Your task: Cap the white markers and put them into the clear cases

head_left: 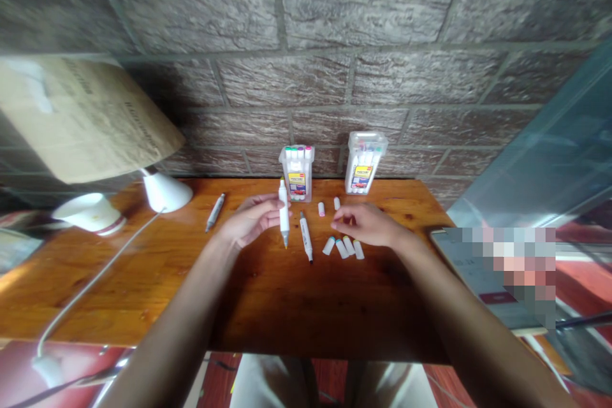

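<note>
My left hand (251,220) is closed around a white marker (284,210), held upright with its coloured tip pointing down above the wooden table (143,274). My right hand (366,224) hovers palm down over several loose white marker caps (343,247), fingers pinched together near two more caps (329,206); I cannot make out anything in them. A second uncapped marker (306,236) lies on the table between my hands.
Two clear plastic marker boxes (297,171) (364,162) stand at the back against the brick wall. A grey pen (215,211) lies to the left. A white desk lamp (165,191) with its cable, a cardboard box (81,115) and a white cup (88,211) sit at the left.
</note>
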The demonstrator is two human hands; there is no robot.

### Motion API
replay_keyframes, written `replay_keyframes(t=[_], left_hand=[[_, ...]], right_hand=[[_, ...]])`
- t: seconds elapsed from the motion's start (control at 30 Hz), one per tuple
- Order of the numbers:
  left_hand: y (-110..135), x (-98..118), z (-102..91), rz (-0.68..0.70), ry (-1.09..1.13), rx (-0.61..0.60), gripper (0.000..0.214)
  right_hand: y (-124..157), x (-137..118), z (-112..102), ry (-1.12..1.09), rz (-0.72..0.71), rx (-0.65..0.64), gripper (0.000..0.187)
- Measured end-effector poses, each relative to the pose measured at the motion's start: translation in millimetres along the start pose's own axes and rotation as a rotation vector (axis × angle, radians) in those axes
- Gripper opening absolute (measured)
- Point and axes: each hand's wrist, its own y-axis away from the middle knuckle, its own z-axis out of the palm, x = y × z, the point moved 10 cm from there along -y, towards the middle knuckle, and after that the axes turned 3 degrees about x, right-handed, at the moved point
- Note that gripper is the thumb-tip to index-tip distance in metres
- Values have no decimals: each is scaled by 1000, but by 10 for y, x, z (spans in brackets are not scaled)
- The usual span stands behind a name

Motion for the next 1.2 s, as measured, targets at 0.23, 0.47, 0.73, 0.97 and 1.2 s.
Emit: replay_keyframes(t=[0.23, 0.47, 0.73, 0.97, 1.2], left_hand=[[14, -37, 95, -16, 72, -35, 17], [32, -16, 164, -13, 105, -61, 19], [32, -51, 207, 17, 103, -125, 27], [43, -75, 262, 25, 75, -167, 33], [105, -94, 432, 63, 45, -302, 29]], right_hand=[[104, 213, 10, -111, 96, -194, 33], [118, 279, 83, -14, 150, -245, 23], [91, 245, 166, -33, 175, -215, 17], [51, 149, 5, -107, 132, -75, 14], [24, -100, -346, -681, 3, 212, 30]])
